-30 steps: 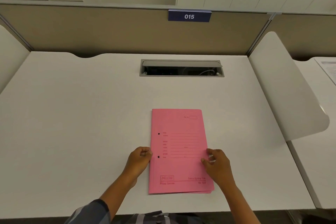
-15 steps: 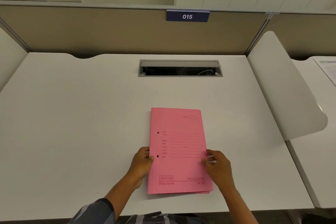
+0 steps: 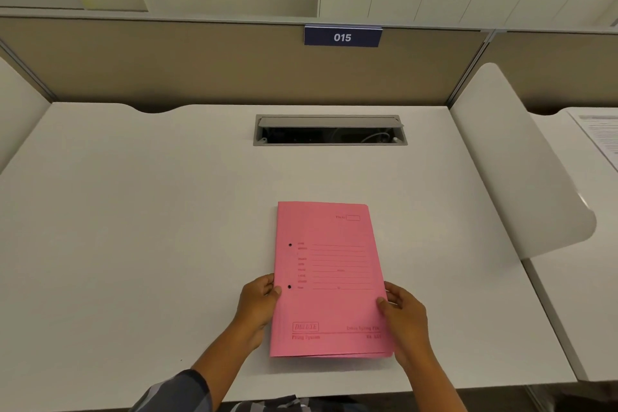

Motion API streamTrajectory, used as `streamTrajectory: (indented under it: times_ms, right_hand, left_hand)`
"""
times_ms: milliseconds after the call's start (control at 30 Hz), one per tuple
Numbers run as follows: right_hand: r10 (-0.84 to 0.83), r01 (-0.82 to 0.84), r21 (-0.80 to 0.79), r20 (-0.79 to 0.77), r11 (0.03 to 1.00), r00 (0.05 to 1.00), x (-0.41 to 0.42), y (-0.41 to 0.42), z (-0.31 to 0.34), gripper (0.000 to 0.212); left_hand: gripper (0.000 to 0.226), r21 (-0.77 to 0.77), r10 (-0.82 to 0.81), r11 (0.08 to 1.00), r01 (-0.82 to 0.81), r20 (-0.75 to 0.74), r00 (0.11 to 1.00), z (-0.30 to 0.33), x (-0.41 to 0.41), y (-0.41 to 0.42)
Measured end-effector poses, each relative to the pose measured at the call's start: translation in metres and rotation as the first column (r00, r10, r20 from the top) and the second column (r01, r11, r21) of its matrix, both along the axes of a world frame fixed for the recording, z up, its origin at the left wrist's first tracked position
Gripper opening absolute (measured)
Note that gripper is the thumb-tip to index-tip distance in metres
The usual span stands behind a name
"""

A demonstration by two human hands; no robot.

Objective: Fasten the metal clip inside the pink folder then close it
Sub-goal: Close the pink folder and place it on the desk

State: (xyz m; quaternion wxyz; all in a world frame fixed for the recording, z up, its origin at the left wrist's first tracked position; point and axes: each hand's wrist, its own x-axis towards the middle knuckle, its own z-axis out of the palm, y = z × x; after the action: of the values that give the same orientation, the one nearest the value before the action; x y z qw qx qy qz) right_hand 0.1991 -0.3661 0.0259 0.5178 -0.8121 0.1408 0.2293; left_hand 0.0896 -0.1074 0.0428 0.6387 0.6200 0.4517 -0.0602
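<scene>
A pink folder [image 3: 326,274] lies closed on the white desk [image 3: 133,227], front cover up, with two punched holes near its left edge. My left hand [image 3: 257,303] grips the folder's left edge, thumb on top by the lower hole. On the opposite side, my right hand [image 3: 404,314] holds the right edge with the thumb on the cover. The metal clip is hidden inside the folder.
An open cable slot [image 3: 330,130] is set in the desk behind the folder. A beige partition with a blue "015" sign [image 3: 342,37] closes the back. A white curved divider [image 3: 521,174] stands at the right, with a printed sheet [image 3: 602,137] on the neighbouring desk.
The folder has shifted slightly towards me and to the left. My left hand went from a loose fist beside the folder to gripping its left edge.
</scene>
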Motion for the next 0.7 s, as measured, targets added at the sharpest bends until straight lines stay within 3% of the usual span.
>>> streamTrajectory:
  times_ms: [200, 700]
  right_hand:
    - [-0.070, 0.071, 0.115, -0.010, 0.991, 0.997, -0.003, 0.026, 0.012, 0.030]
    - [0.035, -0.050, 0.221, 0.071, 0.974, 0.997, 0.048, 0.190, 0.062, 0.044]
  left_hand:
    - [0.039, 0.070, 0.059, 0.996, -0.061, 0.027, 0.998, 0.007, 0.002, 0.014]
    - [0.038, 0.220, 0.271, 0.922, -0.318, 0.220, 0.937, 0.043, 0.041, 0.152]
